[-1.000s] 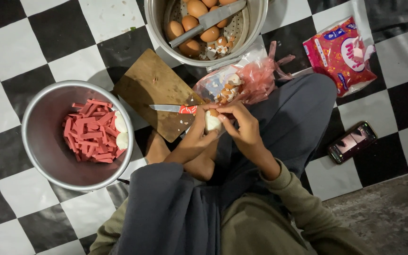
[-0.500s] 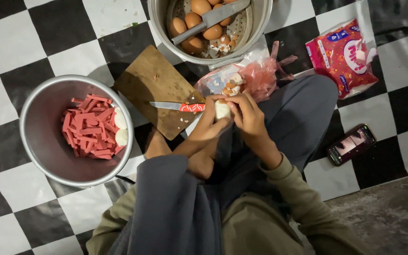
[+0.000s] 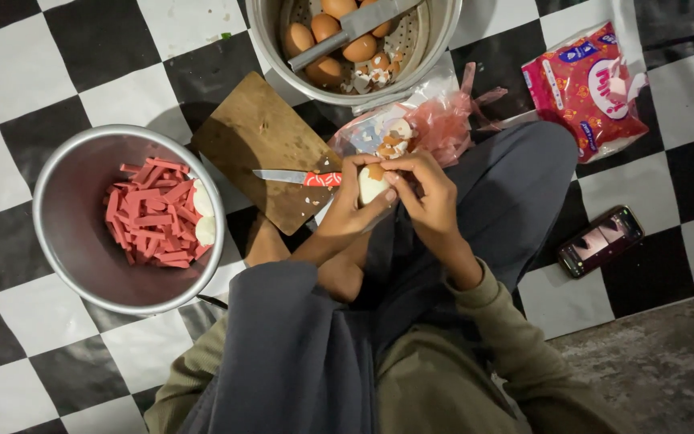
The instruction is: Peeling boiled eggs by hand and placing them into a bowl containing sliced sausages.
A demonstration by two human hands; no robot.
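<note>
Head view: your left hand [image 3: 347, 210] and right hand [image 3: 427, 189] have drifted just right of the cutting board [image 3: 267, 149], fingers closed round the half-peeled egg [image 3: 373, 185].

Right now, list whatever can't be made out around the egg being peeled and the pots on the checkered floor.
- Half-peeled white egg, head view: its underside is covered by the left hand and right hand.
- Large steel pot of brown eggs: its far side is cut off by the top edge.
- Round grey metal bowl: white pieces beside the red strips are too small to identify.
- Black phone: screen too small.
</note>
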